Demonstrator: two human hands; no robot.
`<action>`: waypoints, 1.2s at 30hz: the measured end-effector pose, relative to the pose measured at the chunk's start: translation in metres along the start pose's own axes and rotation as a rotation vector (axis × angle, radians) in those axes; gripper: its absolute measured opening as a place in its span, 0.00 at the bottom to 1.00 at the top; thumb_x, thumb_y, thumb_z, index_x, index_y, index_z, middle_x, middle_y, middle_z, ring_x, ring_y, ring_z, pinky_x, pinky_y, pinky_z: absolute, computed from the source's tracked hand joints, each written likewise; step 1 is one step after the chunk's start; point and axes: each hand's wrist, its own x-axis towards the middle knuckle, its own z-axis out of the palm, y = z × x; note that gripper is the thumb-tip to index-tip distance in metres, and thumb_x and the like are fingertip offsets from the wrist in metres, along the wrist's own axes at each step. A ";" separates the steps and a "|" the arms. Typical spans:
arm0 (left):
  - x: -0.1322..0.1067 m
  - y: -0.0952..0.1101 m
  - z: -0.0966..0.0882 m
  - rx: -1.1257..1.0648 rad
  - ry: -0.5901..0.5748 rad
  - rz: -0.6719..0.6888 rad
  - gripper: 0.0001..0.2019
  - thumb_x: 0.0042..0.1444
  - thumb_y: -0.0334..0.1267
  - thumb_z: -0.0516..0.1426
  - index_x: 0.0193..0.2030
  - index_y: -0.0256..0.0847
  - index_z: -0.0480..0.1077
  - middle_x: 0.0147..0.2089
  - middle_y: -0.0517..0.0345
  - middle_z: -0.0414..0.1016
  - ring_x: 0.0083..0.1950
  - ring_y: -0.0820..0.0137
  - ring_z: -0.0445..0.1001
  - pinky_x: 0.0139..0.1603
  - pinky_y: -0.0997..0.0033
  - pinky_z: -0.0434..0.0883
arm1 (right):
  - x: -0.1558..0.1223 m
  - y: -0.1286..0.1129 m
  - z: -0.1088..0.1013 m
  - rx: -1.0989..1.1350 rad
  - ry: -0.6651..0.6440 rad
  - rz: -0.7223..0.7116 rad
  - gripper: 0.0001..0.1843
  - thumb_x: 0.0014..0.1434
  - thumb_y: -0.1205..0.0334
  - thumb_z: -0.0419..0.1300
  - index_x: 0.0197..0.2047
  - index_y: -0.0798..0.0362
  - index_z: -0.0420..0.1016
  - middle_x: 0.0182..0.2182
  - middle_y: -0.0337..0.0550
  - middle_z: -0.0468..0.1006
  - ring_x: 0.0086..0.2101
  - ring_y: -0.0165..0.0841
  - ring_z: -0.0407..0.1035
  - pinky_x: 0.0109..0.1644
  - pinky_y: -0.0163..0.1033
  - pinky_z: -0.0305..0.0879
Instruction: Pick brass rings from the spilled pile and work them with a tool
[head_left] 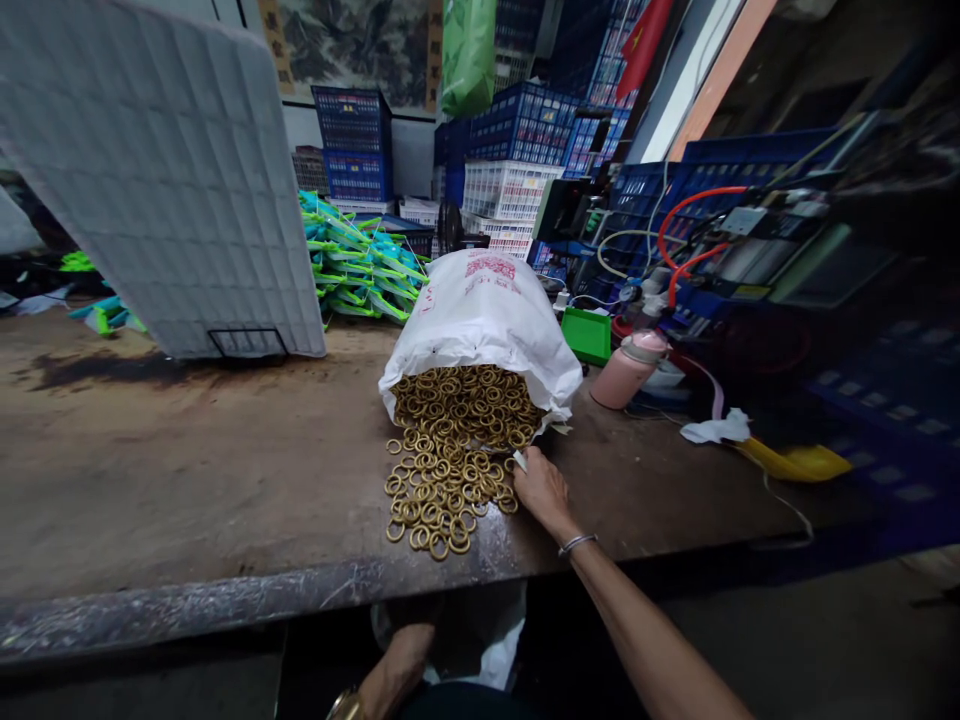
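- Lots of gold rings (pixel 435 475) lie in a heap on the table (pixel 225 440), just left of the right hand. More rings fill the mouth of the sack, a little farther away than that hand.
- One big white sack (pixel 487 310) lies on its side past the right hand, with its open end facing the person. Red marks are printed on its top.
- The right hand (pixel 544 487) is beside the heap, by the near right corner of the sack. Its fingers are curled in and pinch a small white bit (pixel 520 461). I cannot tell if that bit is part of the sack. A bracelet (pixel 577 545) is on that wrist.
- The left hand (pixel 420 612) is low down, under the table's front edge, near a white bag (pixel 504 635). It is too dark there to tell how its fingers are. A gold band (pixel 346 706) is on that arm.
- A pink bottle (pixel 628 372) stands past the right hand and to its right. Behind the bottle is a green tray (pixel 586 335).
- Far to the right of that hand is a yellow thing (pixel 799 461).
- Well past the hand, to its left, are a green and blue pile (pixel 360 265) and a tall pale panel (pixel 187 180).
- Farthest away are stacked blue crates (pixel 521 120).
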 end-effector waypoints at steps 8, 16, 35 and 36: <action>-0.058 0.047 0.032 0.204 -0.161 0.155 0.10 0.48 0.42 0.57 0.24 0.36 0.68 0.23 0.61 0.66 0.28 0.73 0.65 0.29 0.76 0.62 | -0.052 -0.012 -0.006 0.496 0.039 -0.391 0.06 0.54 0.63 0.48 0.33 0.52 0.64 0.26 0.39 0.70 0.28 0.30 0.64 0.33 0.33 0.56; -0.065 0.105 0.043 -0.002 0.287 0.332 0.24 0.47 0.55 0.54 0.45 0.40 0.58 0.19 0.70 0.58 0.15 0.79 0.54 0.14 0.82 0.53 | -0.094 -0.045 -0.004 0.678 -0.133 -0.668 0.04 0.53 0.67 0.49 0.32 0.51 0.63 0.26 0.37 0.69 0.28 0.28 0.63 0.32 0.32 0.57; -0.060 0.116 0.039 0.070 0.161 0.341 0.17 0.50 0.52 0.53 0.26 0.38 0.63 0.17 0.67 0.60 0.16 0.80 0.55 0.17 0.81 0.55 | -0.098 -0.067 -0.002 0.953 -0.431 -0.330 0.15 0.55 0.53 0.50 0.23 0.53 0.60 0.20 0.32 0.60 0.24 0.25 0.55 0.28 0.31 0.53; -0.059 0.114 0.038 0.043 0.123 0.308 0.18 0.51 0.53 0.52 0.25 0.38 0.61 0.16 0.68 0.58 0.15 0.81 0.54 0.16 0.81 0.53 | -0.098 -0.067 -0.002 0.941 -0.426 -0.326 0.14 0.55 0.53 0.51 0.23 0.53 0.60 0.20 0.32 0.60 0.24 0.25 0.55 0.28 0.31 0.53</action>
